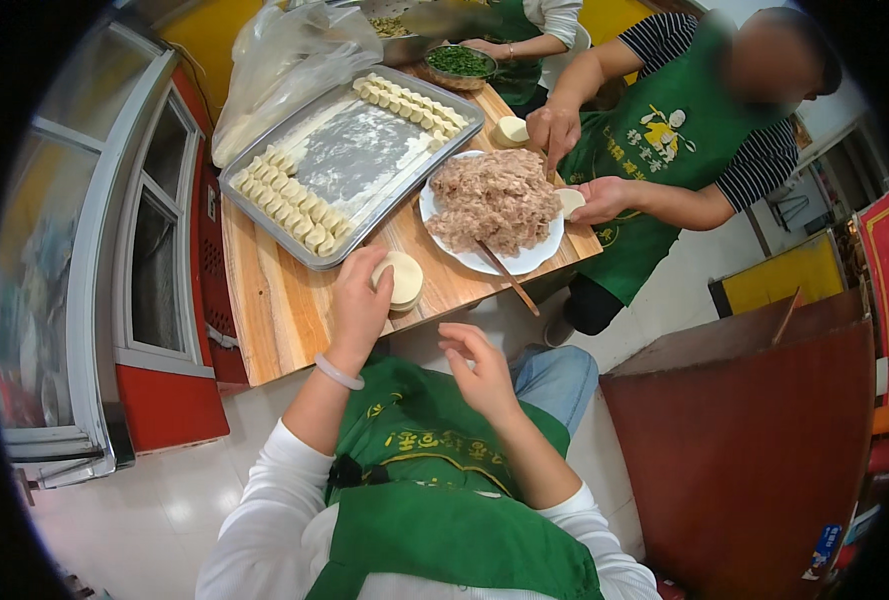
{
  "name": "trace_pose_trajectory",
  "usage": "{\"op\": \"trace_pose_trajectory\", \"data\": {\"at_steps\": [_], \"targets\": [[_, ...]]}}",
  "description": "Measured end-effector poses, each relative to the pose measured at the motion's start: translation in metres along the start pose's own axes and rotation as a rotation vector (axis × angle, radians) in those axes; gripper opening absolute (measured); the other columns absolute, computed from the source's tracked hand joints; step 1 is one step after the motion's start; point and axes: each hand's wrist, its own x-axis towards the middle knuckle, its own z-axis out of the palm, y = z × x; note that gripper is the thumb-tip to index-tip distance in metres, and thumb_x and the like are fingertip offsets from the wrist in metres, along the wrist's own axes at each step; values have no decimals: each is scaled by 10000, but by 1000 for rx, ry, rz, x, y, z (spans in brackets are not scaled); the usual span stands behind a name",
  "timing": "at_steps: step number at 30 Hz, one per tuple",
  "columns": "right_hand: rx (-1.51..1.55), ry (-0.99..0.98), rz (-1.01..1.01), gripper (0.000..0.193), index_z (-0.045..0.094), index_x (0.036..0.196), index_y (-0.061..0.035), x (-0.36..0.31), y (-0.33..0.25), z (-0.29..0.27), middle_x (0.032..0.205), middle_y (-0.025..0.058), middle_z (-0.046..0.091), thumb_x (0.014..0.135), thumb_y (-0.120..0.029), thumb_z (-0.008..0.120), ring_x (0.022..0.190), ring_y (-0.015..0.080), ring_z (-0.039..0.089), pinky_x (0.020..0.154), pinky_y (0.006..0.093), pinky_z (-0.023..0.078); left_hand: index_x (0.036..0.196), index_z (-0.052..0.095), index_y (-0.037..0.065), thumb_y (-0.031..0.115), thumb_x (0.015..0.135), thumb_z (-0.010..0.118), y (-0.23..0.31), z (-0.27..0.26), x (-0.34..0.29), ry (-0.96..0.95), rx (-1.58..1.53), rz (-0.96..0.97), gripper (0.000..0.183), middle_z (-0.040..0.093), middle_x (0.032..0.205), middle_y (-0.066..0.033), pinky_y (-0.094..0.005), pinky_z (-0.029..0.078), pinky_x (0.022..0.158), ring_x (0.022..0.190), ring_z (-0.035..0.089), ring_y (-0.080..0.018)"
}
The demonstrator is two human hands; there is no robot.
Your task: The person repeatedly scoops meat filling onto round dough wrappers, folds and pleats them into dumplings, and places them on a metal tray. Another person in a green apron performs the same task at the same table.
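Note:
My left hand [362,300], with a pale bangle at its wrist, is closed at the left edge of a stack of round dumpling wrappers [401,280]. Its thumb lies on the top wrapper's edge. Over my lap my right hand [479,368] is held palm inward, fingers apart and nothing in them. Just beyond the stack, a white plate [531,262] bears a mound of minced meat filling [494,200]. A flat wooden stick [509,278] leans from the filling over the table edge. Behind my left hand sits a metal tray [364,150] with rows of folded dumplings [289,200].
Across the corner a co-worker in a green apron [654,140] holds a wrapper [569,202] beside the plate. Another wrapper stack [511,130] stands near that person. Farther back are chopped greens [459,62] and a clear plastic bag [289,70]. A dark red panel [744,430] stands at right.

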Motion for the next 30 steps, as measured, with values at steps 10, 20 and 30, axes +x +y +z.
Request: {"op": "trace_pose_trajectory", "data": {"at_steps": [10, 20, 30], "targets": [[-1097, 250, -281, 357, 567, 1084, -54, 49, -9, -59, 990, 97, 558, 730, -8, 575, 831, 298, 585, 708, 389, 483, 921, 531, 12, 22, 864, 573, 6, -6, -5, 152, -463, -196, 71, 624, 919, -99, -303, 469, 808, 867, 608, -204], [-970, 67, -343, 306, 623, 1003, -71, 76, -53, -80, 848, 92, 568, 715, 3, 550, 783, 298, 596, 652, 385, 495, 1149, 496, 17, 159, 924, 510, 45, -16, -39, 111, -1681, -960, 266, 570, 1128, -148, -428, 418, 997, 1125, 521, -279], [-1392, -194, -284, 102, 630, 790, -45, 151, -70, -34, 847, 103, 586, 733, -51, 546, 809, 273, 629, 666, 384, 517, 1130, 495, 27, 231, 959, 458, 77, 22, -83, -490, -1605, -1373, 270, 581, 1122, -154, -402, 453, 907, 1079, 558, -294]]}}
